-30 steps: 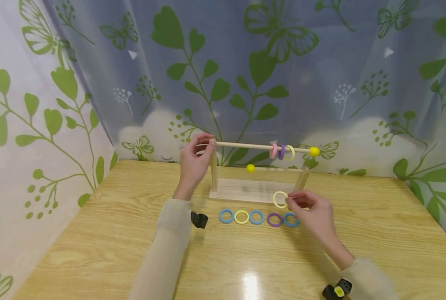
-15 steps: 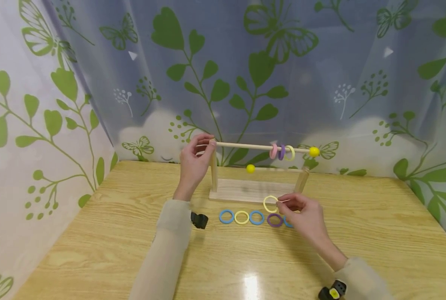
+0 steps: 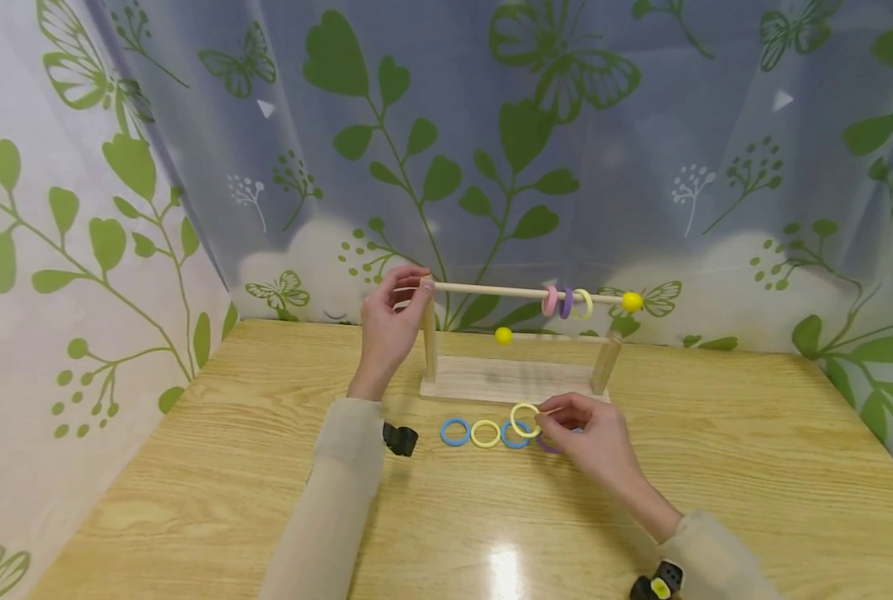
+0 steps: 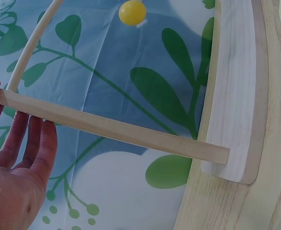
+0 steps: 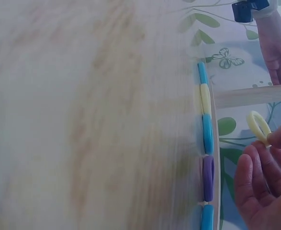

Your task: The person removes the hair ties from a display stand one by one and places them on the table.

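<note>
My left hand (image 3: 392, 321) grips the top of the left post (image 4: 116, 125) of a wooden stand, where a long rod (image 3: 491, 290) begins. Pink (image 3: 549, 302), purple (image 3: 566, 303) and yellow rings (image 3: 583, 305) hang on that rod, short of the yellow ball (image 3: 631, 302) at its right end. Between thumb and fingers my right hand (image 3: 592, 433) pinches another yellow ring (image 5: 258, 125), held upright above the row on the table. That row has a blue ring (image 3: 455, 432), a yellow ring (image 3: 485, 434), a second blue ring (image 3: 516, 445), a purple ring (image 5: 208, 178) and a third blue ring (image 5: 207, 218).
A lower rod (image 3: 559, 337) with its own yellow ball (image 3: 503, 336) runs from the right post (image 3: 606, 364). The stand's flat base (image 3: 484, 379) lies on the wooden table (image 3: 191, 467), close to the patterned curtain (image 3: 446, 150) behind.
My right hand has moved left and slightly down with the yellow ring, from over the right end of the row to over the middle blue ring. The left hand stays on the post.
</note>
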Demonstrator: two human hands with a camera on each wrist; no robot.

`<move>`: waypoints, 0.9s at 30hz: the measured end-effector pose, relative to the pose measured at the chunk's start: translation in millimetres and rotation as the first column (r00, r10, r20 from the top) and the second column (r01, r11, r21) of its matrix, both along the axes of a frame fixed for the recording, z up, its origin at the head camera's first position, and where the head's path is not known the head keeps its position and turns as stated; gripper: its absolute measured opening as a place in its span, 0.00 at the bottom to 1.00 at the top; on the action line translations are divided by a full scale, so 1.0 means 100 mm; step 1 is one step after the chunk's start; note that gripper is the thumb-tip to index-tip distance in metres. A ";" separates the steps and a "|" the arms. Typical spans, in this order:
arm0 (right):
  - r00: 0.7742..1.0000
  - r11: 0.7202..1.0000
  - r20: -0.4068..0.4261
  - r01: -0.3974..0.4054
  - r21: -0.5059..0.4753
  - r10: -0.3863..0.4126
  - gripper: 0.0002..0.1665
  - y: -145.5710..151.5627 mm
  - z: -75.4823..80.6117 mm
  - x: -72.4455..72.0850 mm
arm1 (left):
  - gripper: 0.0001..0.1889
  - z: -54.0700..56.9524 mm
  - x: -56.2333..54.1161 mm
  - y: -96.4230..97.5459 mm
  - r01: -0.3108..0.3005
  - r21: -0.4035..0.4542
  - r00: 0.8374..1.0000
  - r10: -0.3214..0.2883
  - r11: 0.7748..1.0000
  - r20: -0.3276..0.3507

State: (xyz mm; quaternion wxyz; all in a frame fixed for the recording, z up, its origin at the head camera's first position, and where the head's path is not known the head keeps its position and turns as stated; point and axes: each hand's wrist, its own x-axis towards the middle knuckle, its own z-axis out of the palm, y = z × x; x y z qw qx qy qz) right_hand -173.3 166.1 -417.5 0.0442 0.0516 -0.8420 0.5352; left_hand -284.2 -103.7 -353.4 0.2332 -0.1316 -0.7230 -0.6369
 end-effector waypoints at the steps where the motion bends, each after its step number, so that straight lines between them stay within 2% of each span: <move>1: 1.000 1.000 0.007 -0.009 0.000 0.009 0.08 0.00 -0.01 0.00 | 0.12 0.00 0.00 0.00 0.000 0.000 1.000 0.000 1.000 0.000; 15: 0.986 0.993 0.130 -0.111 0.044 0.104 0.06 -0.12 -0.02 -0.01 | 0.10 0.00 0.00 0.01 -0.002 0.011 1.000 0.003 1.000 -0.003; 27: 0.963 0.973 0.165 -0.225 0.046 0.215 0.08 -0.22 -0.08 -0.01 | 0.10 -0.01 -0.01 0.00 0.006 0.021 1.000 -0.006 1.000 -0.007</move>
